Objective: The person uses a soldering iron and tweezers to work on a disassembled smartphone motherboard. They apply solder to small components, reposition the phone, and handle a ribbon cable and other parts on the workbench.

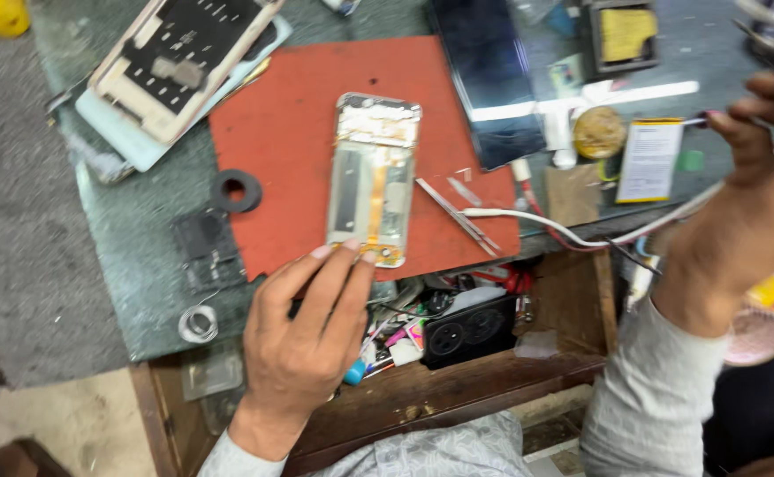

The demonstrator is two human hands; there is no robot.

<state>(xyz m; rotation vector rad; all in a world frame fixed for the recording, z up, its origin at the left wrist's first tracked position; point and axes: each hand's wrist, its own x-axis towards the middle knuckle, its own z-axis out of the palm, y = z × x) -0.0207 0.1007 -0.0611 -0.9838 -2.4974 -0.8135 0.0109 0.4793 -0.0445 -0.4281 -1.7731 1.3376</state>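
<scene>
An opened phone [374, 177] lies on a red mat [290, 150] on the counter [140, 256], its near end pressed by the left hand's [307, 340] extended fingertips. A thin tool [701, 121] is pinched in the raised right hand [758, 185].

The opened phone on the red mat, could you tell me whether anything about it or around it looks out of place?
The opened phone lies on the red mat, its bottom end overhanging the mat's edge under the left hand. Tweezers lie loose beside it. The open drawer below is a jumble.
</scene>
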